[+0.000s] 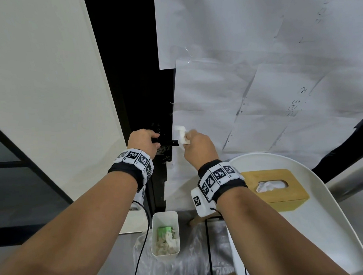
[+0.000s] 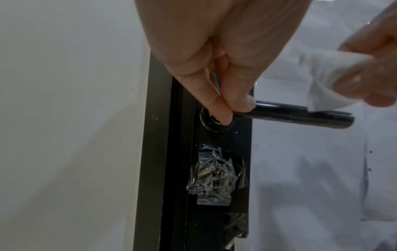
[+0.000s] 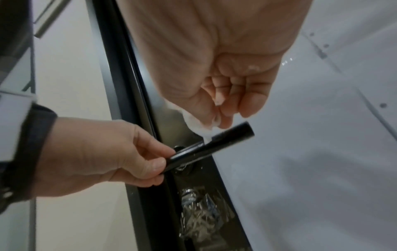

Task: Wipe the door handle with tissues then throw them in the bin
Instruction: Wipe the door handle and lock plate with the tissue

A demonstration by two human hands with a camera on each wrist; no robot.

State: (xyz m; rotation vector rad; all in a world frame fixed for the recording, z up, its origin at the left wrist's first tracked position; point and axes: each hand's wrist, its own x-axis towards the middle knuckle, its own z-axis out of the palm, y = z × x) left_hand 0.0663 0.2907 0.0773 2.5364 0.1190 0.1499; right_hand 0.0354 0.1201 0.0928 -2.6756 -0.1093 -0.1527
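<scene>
A black lever door handle (image 2: 300,115) (image 3: 214,144) (image 1: 172,142) sticks out to the right from the dark door edge. My left hand (image 1: 144,141) (image 2: 227,105) (image 3: 148,163) pinches the handle's inner end near the round rose. My right hand (image 1: 197,146) (image 3: 225,110) (image 2: 378,79) holds a crumpled white tissue (image 1: 181,134) (image 2: 326,81) (image 3: 197,127) just above the handle's outer half; the tissue's lower edge touches the bar. On the floor below stands a small white bin (image 1: 165,233) with used tissues and a green scrap inside.
A wooden tissue box (image 1: 275,187) with a tissue poking out sits on a white round table (image 1: 323,225) at my right. White paper sheets (image 1: 256,73) cover the door. Crinkled clear tape (image 2: 217,176) covers the lock under the handle. Plastic film lies on the floor around the bin.
</scene>
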